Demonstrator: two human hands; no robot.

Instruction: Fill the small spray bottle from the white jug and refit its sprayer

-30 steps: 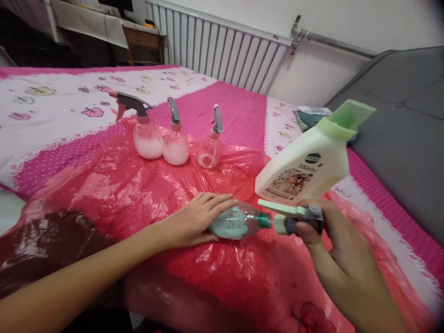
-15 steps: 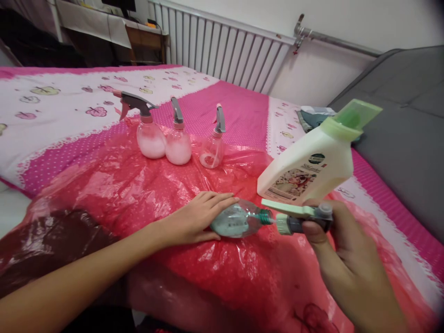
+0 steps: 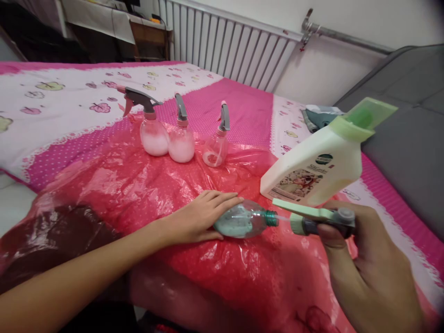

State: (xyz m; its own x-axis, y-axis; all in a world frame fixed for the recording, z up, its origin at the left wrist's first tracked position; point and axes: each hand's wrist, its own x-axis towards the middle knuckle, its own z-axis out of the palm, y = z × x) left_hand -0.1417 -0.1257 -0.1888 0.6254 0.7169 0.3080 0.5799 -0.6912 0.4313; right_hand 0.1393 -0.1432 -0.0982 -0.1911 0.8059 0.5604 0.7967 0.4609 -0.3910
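My left hand (image 3: pixel 204 216) is wrapped round a clear green-necked spray bottle (image 3: pixel 246 221), which lies on its side on red plastic sheeting (image 3: pixel 138 194). Pale liquid or foam shows inside. In my right hand (image 3: pixel 371 259) is a green and dark grey trigger spray head (image 3: pixel 317 219), pinched between thumb and fingers. Its thin clear tube (image 3: pixel 283 218) runs into the bottle's open mouth, while the collar stands apart from the neck. A large white jug (image 3: pixel 312 166) with a green cap stands tilted in view just behind my right hand.
Farther back on the sheeting are three spray bottles with pink and grey heads: a left one (image 3: pixel 154 138), a middle one (image 3: pixel 181 144) and a right one (image 3: pixel 215 150). The bed cover (image 3: pixel 249 101) spreads beneath. A radiator (image 3: pixel 222 41) and grey headboard (image 3: pixel 409 101) border it.
My right hand has drawn the spray head to the right, away from the bottle's neck, so more of the tube shows. My left hand still holds the bottle.
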